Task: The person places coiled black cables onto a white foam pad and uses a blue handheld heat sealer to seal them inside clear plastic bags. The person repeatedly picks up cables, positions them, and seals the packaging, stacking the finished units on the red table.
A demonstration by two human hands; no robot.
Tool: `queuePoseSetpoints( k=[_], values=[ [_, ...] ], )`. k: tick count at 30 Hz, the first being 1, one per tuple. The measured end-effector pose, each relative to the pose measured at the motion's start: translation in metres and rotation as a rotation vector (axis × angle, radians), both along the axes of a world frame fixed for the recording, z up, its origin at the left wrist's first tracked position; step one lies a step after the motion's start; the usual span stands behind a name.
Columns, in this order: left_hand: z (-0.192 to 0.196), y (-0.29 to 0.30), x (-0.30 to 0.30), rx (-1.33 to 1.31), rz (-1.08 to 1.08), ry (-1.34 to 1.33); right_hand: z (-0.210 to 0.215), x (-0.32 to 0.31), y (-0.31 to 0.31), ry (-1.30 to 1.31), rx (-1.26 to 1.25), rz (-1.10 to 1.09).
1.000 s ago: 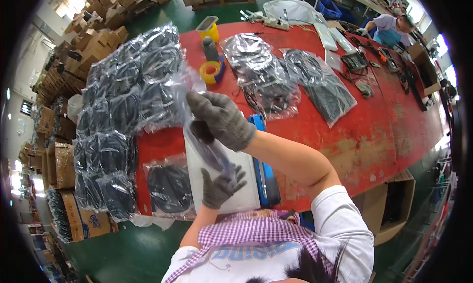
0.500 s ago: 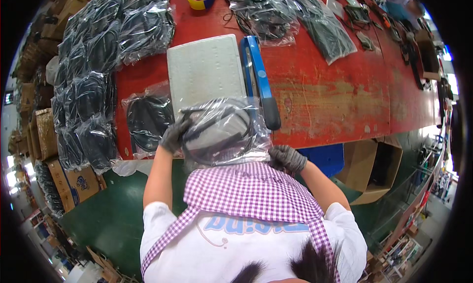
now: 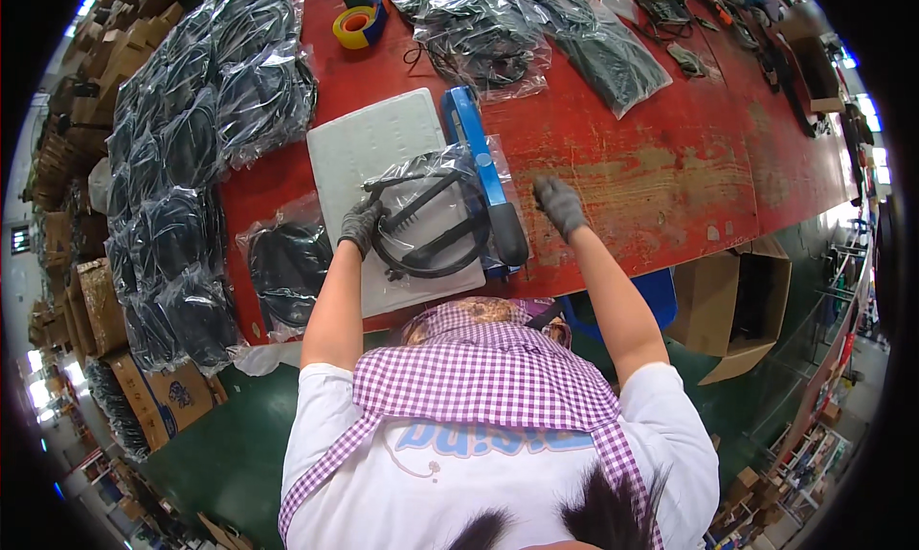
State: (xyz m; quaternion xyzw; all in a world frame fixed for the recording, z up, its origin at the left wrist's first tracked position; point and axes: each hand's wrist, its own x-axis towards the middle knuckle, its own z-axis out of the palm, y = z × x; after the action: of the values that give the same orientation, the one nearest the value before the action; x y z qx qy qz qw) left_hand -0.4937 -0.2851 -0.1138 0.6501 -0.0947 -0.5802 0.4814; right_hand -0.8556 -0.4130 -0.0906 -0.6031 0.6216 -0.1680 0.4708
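Observation:
My left hand [image 3: 360, 224], in a grey glove, is closed on the left edge of a clear plastic bag [image 3: 431, 220] with looped black tubing inside. The bag lies over a white foam board [image 3: 373, 138]. Its right side reaches the long blue arm of a hand-press bag sealer [image 3: 479, 148], and clear film shows just beyond that arm. My right hand [image 3: 558, 207], also gloved, hovers to the right of the sealer's black handle [image 3: 507, 234]. It is apart from the handle, with loosely bent fingers and nothing in them.
Bagged black items [image 3: 182, 215] are piled along the table's left side, with one bag [image 3: 287, 268] beside the board. More bags [image 3: 469, 33] and a tape roll [image 3: 358, 25] lie at the back. A cardboard box [image 3: 732, 301] and blue bin [image 3: 661, 301] stand below the front edge.
The bag has moved forward from the table's front edge onto the board and against the sealer. My right hand has let go of the bag and moved up beside the handle.

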Motion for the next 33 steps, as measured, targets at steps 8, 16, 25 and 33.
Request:
queuePoseSetpoints(
  k=[8, 16, 25, 33],
  values=[
    [0.0, 0.004, 0.003, -0.003, 0.039, -0.073, -0.009, 0.096, -0.066, 0.404, -0.041, 0.294],
    [-0.005, -0.006, 0.027, -0.014, 0.004, -0.118, 0.046, 0.088, -0.057, 0.023, 0.026, -0.023],
    [-0.003, -0.016, 0.037, -0.079, -0.009, -0.098, 0.08, 0.075, 0.099, 0.539, -0.517, 0.536],
    [0.02, 0.016, 0.029, -0.002, 0.203, -0.409, 0.031, 0.067, 0.113, 0.207, -0.773, 0.408]
  ],
)
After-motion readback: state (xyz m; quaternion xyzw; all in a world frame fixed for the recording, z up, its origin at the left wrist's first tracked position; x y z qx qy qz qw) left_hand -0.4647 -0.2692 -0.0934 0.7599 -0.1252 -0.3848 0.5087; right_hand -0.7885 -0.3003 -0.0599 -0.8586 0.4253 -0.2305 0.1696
